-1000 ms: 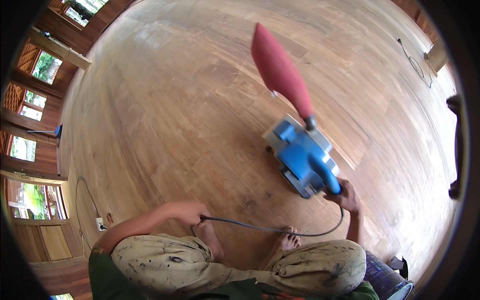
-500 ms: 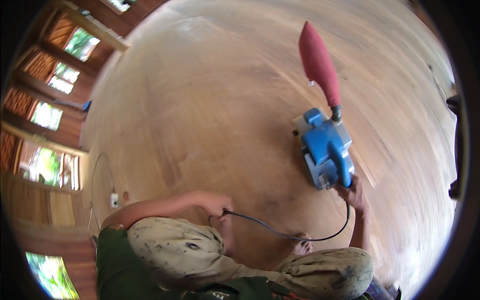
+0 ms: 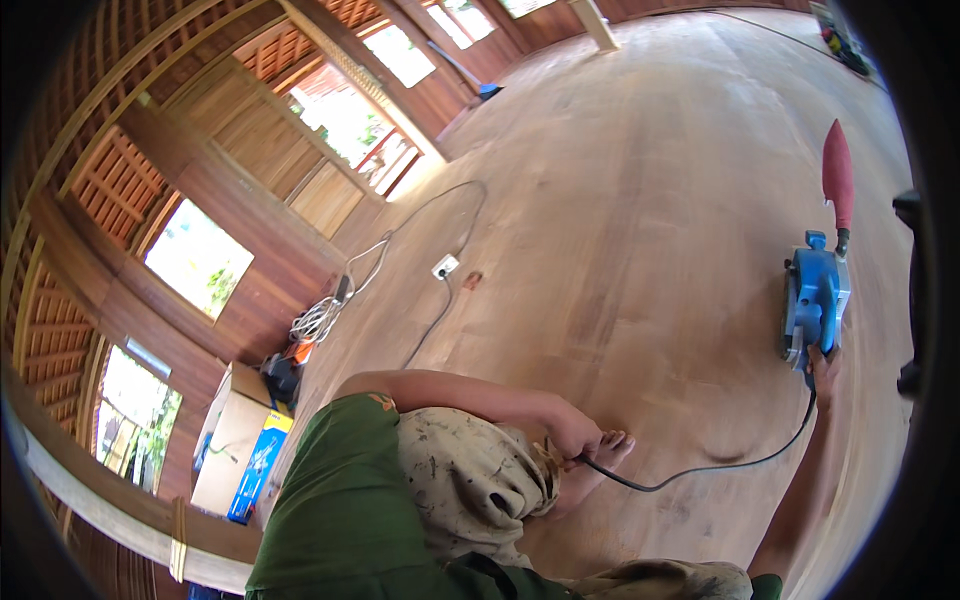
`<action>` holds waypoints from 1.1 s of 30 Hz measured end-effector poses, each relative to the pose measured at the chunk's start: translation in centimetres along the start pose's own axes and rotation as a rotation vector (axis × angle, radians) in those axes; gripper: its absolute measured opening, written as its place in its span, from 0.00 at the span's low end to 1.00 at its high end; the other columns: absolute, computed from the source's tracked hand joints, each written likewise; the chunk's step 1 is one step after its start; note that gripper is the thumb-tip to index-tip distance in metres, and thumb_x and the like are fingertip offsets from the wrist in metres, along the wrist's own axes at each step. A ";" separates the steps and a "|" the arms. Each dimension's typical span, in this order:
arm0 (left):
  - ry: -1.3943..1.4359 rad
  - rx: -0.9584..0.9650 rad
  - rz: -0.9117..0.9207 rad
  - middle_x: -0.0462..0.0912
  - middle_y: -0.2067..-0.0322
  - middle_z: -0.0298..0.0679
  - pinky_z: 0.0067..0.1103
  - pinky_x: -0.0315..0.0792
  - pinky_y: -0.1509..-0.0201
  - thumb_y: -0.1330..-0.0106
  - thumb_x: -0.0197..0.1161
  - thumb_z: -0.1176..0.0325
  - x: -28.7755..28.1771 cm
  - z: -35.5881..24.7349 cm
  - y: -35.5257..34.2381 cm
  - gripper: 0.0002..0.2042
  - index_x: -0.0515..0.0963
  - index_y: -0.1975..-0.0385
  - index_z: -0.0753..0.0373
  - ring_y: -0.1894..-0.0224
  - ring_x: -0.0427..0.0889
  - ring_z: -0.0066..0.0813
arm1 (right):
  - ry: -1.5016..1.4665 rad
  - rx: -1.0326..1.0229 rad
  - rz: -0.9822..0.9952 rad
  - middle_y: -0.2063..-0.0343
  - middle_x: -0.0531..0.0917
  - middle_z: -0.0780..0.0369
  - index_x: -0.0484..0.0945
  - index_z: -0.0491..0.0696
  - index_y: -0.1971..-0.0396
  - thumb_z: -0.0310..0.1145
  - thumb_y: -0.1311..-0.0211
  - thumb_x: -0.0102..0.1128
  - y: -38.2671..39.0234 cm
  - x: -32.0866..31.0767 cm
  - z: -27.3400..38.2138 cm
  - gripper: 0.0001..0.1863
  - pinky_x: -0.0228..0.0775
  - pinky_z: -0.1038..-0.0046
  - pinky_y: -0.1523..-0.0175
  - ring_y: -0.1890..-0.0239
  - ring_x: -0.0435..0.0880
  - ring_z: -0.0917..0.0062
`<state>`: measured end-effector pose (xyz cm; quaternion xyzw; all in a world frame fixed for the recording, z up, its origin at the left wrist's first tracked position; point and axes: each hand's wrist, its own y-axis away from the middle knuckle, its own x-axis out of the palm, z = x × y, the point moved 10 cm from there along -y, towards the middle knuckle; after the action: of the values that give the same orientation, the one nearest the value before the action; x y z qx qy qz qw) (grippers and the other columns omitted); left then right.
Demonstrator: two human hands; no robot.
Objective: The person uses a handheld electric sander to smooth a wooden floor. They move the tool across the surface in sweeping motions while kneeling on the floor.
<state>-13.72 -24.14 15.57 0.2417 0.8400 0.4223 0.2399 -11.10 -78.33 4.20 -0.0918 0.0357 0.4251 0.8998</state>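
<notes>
At the right, my right hand [image 3: 824, 372] grips the rear handle of a blue power tool [image 3: 812, 295] on the wooden floor [image 3: 660, 280]. A red cloth dust bag [image 3: 838, 170] sticks up from the tool, toward the far side. My left hand [image 3: 576, 432] is closed on the tool's black cord [image 3: 705, 466] beside my bare foot [image 3: 618, 446]. The cord runs in a loose curve across the boards to the tool. My legs in paint-spotted beige trousers [image 3: 460, 470] are folded at the bottom.
A white extension socket [image 3: 445, 266] lies on the floor at left, with coiled white cable [image 3: 315, 322] by the wall. A cardboard box [image 3: 225, 450] and blue-yellow package [image 3: 258, 465] stand there. Farther off are a blue broom [image 3: 489, 91], a post [image 3: 600, 30] and windowed walls.
The view has swung left, showing more wall, boxes and cables. The tool and my right hand now appear farther right. Both hands keep their holds.
</notes>
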 end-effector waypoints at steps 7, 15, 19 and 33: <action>0.042 -0.059 -0.095 0.87 0.72 0.46 0.36 0.72 0.62 0.46 0.68 0.74 -0.2 1.2 0.8 0.06 0.86 0.70 0.67 0.67 0.83 0.38 | 0.131 -0.022 0.007 0.67 0.84 0.62 0.80 0.43 0.50 0.36 0.30 0.66 -7.2 4.9 -3.7 0.15 0.75 0.70 0.59 0.67 0.82 0.76; -0.089 0.175 -0.072 0.83 0.76 0.50 0.38 0.71 0.64 0.46 0.63 0.74 -1.4 -3.4 0.9 0.04 0.82 0.74 0.67 0.71 0.80 0.40 | 0.243 -0.035 -0.083 0.52 0.88 0.54 0.77 0.40 0.37 0.40 0.32 0.70 4.6 1.3 2.9 0.29 0.74 0.63 0.40 0.49 0.84 0.67; -0.070 0.076 0.015 0.82 0.77 0.45 0.36 0.71 0.64 0.47 0.62 0.74 -1.6 -3.2 0.4 0.04 0.81 0.74 0.65 0.71 0.80 0.38 | 0.412 -0.002 -0.130 0.70 0.86 0.49 0.82 0.42 0.53 0.47 0.31 0.69 14.7 -1.6 7.4 0.22 0.74 0.56 0.61 0.69 0.83 0.63; -0.137 0.065 0.287 0.89 0.63 0.44 0.32 0.77 0.51 0.45 0.57 0.78 -4.3 -4.5 -1.1 0.07 0.83 0.71 0.68 0.56 0.86 0.38 | 0.202 0.480 0.055 0.73 0.83 0.60 0.83 0.40 0.56 0.34 0.39 0.75 42.2 -8.8 16.2 0.16 0.72 0.66 0.60 0.69 0.78 0.76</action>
<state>-13.33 -30.00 17.93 0.3952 0.7917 0.4075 0.2258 -49.47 -55.66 15.66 0.0832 0.2276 0.4174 0.8758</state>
